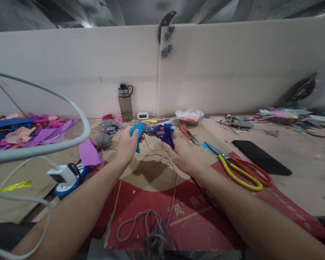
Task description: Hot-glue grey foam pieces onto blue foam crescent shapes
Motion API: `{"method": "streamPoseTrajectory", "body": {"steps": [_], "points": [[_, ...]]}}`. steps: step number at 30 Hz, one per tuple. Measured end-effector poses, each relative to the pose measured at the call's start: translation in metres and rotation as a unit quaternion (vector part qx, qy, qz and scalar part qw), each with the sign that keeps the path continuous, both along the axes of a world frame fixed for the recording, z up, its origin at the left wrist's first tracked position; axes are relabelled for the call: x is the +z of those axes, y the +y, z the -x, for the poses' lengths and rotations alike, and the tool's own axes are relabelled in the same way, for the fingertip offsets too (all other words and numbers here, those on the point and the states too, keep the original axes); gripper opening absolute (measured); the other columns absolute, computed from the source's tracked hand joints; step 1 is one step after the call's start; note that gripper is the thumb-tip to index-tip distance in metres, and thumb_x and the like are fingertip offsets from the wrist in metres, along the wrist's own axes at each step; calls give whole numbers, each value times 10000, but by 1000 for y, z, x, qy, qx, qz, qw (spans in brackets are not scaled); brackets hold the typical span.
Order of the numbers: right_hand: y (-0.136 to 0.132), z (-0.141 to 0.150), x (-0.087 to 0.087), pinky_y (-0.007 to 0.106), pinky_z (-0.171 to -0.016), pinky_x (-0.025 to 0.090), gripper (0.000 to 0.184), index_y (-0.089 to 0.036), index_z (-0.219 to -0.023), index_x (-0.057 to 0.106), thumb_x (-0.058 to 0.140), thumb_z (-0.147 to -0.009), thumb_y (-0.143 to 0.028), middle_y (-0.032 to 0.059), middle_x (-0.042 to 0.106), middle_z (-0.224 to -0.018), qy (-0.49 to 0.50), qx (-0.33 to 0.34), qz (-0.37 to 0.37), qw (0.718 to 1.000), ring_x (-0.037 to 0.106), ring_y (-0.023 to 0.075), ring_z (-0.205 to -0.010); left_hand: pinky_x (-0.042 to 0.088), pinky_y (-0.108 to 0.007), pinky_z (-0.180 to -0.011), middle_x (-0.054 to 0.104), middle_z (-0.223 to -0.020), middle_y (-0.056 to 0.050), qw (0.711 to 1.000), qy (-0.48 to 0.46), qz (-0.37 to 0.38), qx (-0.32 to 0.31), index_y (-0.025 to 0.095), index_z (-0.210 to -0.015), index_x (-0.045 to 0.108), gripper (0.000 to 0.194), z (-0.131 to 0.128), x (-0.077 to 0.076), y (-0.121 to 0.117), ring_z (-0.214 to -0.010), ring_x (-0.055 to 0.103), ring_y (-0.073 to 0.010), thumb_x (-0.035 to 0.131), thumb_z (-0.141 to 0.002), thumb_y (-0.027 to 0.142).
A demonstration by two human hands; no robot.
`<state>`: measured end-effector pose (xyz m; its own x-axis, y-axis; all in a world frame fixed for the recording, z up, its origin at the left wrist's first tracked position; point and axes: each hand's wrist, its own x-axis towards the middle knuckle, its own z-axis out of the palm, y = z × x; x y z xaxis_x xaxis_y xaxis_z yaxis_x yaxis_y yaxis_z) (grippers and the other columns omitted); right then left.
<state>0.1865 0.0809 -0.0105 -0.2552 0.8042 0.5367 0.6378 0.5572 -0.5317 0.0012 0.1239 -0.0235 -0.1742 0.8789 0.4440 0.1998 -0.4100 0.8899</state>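
Observation:
My right hand (180, 150) is wrapped round the handle of a blue hot glue gun (165, 133), whose nozzle points left. In my left hand (126, 144) a piece of bright blue felt (137, 134) is pinched, with a small grey piece at its edge against the nozzle. I cannot make out whether glue is coming out. Grey yarn (162, 157) runs down from beneath my hands to a loose bundle (155, 229) at the front edge. A red and tan cardboard sheet (141, 198) lies under the work.
Scissors (239, 168), a utility knife (189, 134) and a black phone (261, 157) lie at the right. A bottle (125, 103) stands at the back. Felt scraps (35, 131) and a power strip (70, 182) are left; a white cable (82, 122) loops close to the camera.

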Motion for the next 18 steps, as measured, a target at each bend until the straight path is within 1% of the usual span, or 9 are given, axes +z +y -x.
{"method": "streamPoseTrajectory", "body": {"steps": [7,12,18], "points": [[1,0,-2,349,-722,443,317,-150,-1130,498,423,-871,-319,123,625,-966,6,16,-18,1000,579,230,-838,447,-238,-532,600,-663,-20,1000,17,5,1,149,-837,585,180,1,0,0,-564,553,-125,497,-784,297],[1,-1,-1,382,-740,447,296,-151,-1093,513,417,-872,-323,129,629,-955,1,8,-16,1000,581,248,-849,450,-238,-542,601,-672,-16,1000,19,-1,-6,156,-850,583,183,0,-2,0,-574,556,-122,484,-792,299],[3,-1,-1,410,-831,432,311,-174,-1155,467,424,-870,-291,118,627,-991,31,31,-38,998,566,262,-976,435,-234,-538,614,-669,-20,998,55,0,4,161,-798,577,186,0,-3,-1,-570,557,-121,475,-799,317]]}}
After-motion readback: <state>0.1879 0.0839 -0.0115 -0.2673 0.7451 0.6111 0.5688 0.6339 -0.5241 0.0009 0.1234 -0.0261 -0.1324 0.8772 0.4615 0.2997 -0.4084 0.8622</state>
